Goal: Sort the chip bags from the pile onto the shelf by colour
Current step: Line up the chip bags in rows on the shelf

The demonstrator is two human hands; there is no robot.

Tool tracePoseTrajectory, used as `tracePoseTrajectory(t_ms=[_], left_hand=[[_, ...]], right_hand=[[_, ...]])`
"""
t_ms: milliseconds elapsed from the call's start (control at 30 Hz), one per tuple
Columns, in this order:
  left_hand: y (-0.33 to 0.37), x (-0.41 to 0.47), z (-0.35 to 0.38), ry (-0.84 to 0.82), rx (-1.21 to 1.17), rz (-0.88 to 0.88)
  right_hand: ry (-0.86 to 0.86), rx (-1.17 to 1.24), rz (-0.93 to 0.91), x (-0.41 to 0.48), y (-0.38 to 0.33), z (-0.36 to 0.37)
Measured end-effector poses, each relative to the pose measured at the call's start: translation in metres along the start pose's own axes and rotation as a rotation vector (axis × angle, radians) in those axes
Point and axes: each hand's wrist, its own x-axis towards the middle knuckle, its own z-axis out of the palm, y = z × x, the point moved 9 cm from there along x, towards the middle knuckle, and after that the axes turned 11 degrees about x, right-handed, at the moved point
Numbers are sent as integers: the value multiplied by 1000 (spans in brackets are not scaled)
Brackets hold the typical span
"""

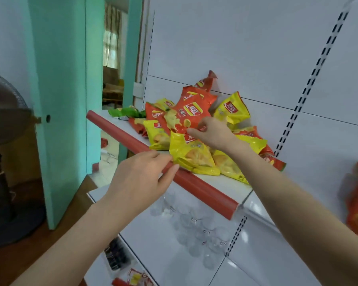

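Chip bags [225, 164]: red, yellow and green, piled on the shelf [221, 182] behind its red rail [194, 184].
Right hand [213, 135]: pinches a red bag [192, 112] atop the pile.
Left hand [139, 182]: pinches a yellow bag [192, 153] by its corner, at the rail.

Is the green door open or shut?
Open. The green door is swung out, knob edge towards the camera, and another room shows through the doorway beside it.

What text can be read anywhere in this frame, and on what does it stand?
"乐事": logo on the top red bag, which the right hand pinches.
"乐事": logo on the upright yellow bag to its right.
Small print on the bags: too blurred to read.
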Motion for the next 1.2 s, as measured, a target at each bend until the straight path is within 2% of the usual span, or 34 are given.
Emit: tracePoseTrajectory(t_ms=[100,167,333,433,500,567,633,667,733,833,900,967,1067,1133,1200], left_hand=[[-31,19,22,15,-89,-16],[-47,29,40,-4,-188,-37],[-64,59,84,-138,-456,-53],[-52,70,94,-245,-849,-99],[-44,74,98,-302,-1059,-126],[-39,76,106,-363,-1144,-99],[-40,77,118,-416,-1214,-101],[-43,77,123,-439,-1253,-122],[-49,76,133,-462,-1340,-171],[-54,74,145,-515,-1400,-202],[-55,74,149,-541,-1450,-216],[-53,73,151,-552,-1481,-227],[-51,74,152,-551,-1492,-233],[-49,78,151,-541,-1502,-225],[-44,81,149,-522,-1540,-243]], right_hand=[[-95,-100,116,5,17,26],[-92,-109,163,2,25,38],[214,134,228,-11,15,21],[407,203,243,-26,-4,9],[425,306,248,-35,-11,9],[405,440,293,-44,-8,9],[488,507,361,-54,7,-3],[574,439,379,-59,18,-15],[684,113,491,-65,43,-37],[549,-240,818,-75,91,-34],[466,-301,878,-79,110,-24],[492,-218,838,-81,112,-22],[646,4,751,-94,96,-43],[783,240,638,-110,78,-61],[802,499,493,-117,54,-66]])
